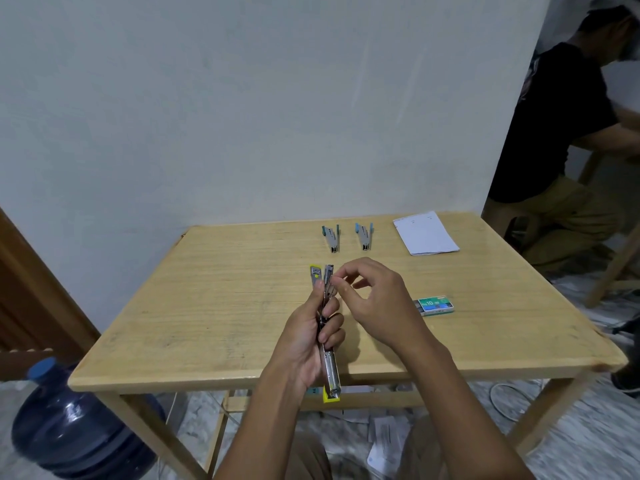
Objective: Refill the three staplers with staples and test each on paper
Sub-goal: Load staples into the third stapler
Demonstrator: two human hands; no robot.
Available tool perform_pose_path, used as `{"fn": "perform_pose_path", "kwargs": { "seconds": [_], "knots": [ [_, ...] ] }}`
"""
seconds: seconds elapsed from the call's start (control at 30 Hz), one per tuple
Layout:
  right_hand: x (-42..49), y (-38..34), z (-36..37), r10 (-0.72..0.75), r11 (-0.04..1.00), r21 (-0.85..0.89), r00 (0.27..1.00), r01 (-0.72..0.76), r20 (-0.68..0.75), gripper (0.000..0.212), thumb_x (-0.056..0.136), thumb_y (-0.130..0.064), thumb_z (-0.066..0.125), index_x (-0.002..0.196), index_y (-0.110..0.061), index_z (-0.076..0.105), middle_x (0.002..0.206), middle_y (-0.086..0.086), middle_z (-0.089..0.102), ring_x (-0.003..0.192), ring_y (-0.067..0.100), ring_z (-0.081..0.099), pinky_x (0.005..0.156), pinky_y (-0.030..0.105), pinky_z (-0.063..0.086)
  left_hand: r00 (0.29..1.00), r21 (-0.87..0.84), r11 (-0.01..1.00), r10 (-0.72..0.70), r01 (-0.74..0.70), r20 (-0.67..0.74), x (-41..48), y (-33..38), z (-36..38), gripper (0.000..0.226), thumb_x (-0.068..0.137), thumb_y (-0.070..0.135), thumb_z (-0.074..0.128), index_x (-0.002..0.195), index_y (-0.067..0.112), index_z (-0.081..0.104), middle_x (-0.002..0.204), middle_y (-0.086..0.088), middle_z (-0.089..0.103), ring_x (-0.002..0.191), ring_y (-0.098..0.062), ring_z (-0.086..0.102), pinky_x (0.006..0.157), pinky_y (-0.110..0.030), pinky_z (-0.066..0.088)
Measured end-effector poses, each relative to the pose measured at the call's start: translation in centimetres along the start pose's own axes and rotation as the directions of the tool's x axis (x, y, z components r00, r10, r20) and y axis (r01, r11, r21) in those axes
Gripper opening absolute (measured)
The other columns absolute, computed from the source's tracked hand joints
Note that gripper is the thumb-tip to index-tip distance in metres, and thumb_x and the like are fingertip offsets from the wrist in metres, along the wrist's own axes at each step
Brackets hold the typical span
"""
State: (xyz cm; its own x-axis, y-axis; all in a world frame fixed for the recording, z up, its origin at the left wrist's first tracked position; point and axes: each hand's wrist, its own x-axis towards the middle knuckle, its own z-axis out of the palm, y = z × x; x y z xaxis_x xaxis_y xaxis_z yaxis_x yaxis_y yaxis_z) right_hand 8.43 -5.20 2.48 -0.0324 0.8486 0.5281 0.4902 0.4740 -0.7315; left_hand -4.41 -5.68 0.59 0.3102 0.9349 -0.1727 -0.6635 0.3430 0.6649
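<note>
Your wooden table [214, 306] fills mid-frame. On it, toward its upper right: two blue-tipped staplers [330, 239] [364, 236], paper sheets [425, 233], a staple box [434, 305].

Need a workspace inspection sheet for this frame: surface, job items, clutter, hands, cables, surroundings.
Surface: wooden table, bare apart from the job's things.
Job's things: yellow stapler opened out and held above the table; two blue staplers lying side by side at the far edge; paper stack at the far right; staple box right of the hands.
Clutter: nothing seen on the table; loose papers on the floor beneath.
Hands: left hand wrapped around the yellow stapler; right hand pinching at its upper end, staples too small to tell.
Cables: white cable on the floor at right.
Surroundings: water jug at lower left; another person at right.
</note>
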Motion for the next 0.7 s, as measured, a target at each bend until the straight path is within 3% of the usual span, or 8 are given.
{"fn": "perform_pose_path", "kwargs": {
  "seconds": [0.13, 0.27, 0.43, 0.57, 0.63, 0.7],
  "knots": [
    [0.0, -0.1, 0.2, -0.011, 1.0, -0.005, 0.995, 0.012, 0.095, 0.004, 0.089, -0.018, 0.07, 0.085, -0.019, 0.071, 0.091, -0.013, 0.065, 0.087, 0.009, 0.062, 0.078, 0.031, 0.052, 1.0, 0.003, 1.0, 0.005, -0.005, -0.022, 0.0, 0.4, 0.0, 0.032, 0.098, 0.035, 0.051, 0.083, 0.009, 0.06, 0.056, 0.004, 0.036, 0.031, -0.003, 0.026, 0.031, -0.016, 0.022],
    [-0.3, 0.0, 0.1, -0.039, 0.999, 0.002, 0.995, 0.039, 0.092, 0.007, 0.086, -0.014, 0.071, 0.082, -0.019, 0.07, 0.089, -0.011, 0.065, 0.087, 0.011, 0.062, 0.076, 0.031, 0.052, 0.998, 0.052, 0.999, 0.004, 0.0, -0.062, 0.3, 0.6, 0.0, 0.034, 0.098, 0.037, 0.05, 0.078, 0.01, 0.055, 0.052, 0.004, 0.037, 0.03, -0.003, 0.026, 0.031, -0.016, 0.02],
    [-0.7, -0.2, 0.2, -0.065, 0.996, 0.066, 0.992, 0.058, 0.11, 0.007, 0.082, -0.009, 0.073, 0.08, -0.015, 0.072, 0.086, -0.006, 0.07, 0.082, 0.013, 0.065, 0.075, 0.032, 0.054, 0.994, 0.028, 1.0, -0.012, 0.015, -0.105, 0.5, 0.8, -0.4, 0.033, 0.097, 0.04, 0.051, 0.093, 0.007, 0.055, 0.044, 0.002, 0.042, 0.03, -0.005, 0.028, 0.032, -0.016, 0.024],
    [-1.6, -0.4, 0.5, -0.069, 0.991, 0.123, 0.986, 0.051, 0.153, 0.009, 0.078, -0.005, 0.076, 0.076, -0.013, 0.072, 0.085, -0.009, 0.071, 0.08, 0.012, 0.067, 0.076, 0.029, 0.054, 0.987, -0.006, 1.0, 0.011, -0.012, -0.158, 1.1, 1.1, -0.9, 0.035, 0.091, 0.044, 0.058, 0.076, 0.013, 0.055, 0.049, 0.002, 0.042, 0.041, -0.008, 0.034, 0.036, -0.016, 0.03],
    [-2.0, -0.6, 0.8, -0.079, 0.986, 0.157, 0.984, 0.053, 0.162, 0.007, 0.081, -0.007, 0.076, 0.078, -0.012, 0.071, 0.083, -0.012, 0.071, 0.078, 0.012, 0.068, 0.077, 0.028, 0.055, 0.989, 0.006, 1.0, -0.007, 0.008, -0.15, 1.4, 1.1, -1.4, 0.039, 0.085, 0.048, 0.062, 0.067, 0.014, 0.055, 0.047, 0.001, 0.036, 0.049, -0.012, 0.036, 0.042, -0.019, 0.034],
    [-1.9, -0.9, 0.9, -0.054, 0.983, 0.183, 0.989, 0.028, 0.139, 0.005, 0.086, -0.02, 0.072, 0.088, -0.016, 0.071, 0.079, -0.01, 0.072, 0.077, 0.013, 0.069, 0.077, 0.027, 0.055, 0.992, -0.006, 0.999, -0.05, 0.05, -0.115, 1.3, 1.0, -1.5, 0.04, 0.089, 0.049, 0.06, 0.076, 0.01, 0.059, 0.043, 0.001, 0.034, 0.04, -0.009, 0.037, 0.041, -0.019, 0.033]
  ]
}}
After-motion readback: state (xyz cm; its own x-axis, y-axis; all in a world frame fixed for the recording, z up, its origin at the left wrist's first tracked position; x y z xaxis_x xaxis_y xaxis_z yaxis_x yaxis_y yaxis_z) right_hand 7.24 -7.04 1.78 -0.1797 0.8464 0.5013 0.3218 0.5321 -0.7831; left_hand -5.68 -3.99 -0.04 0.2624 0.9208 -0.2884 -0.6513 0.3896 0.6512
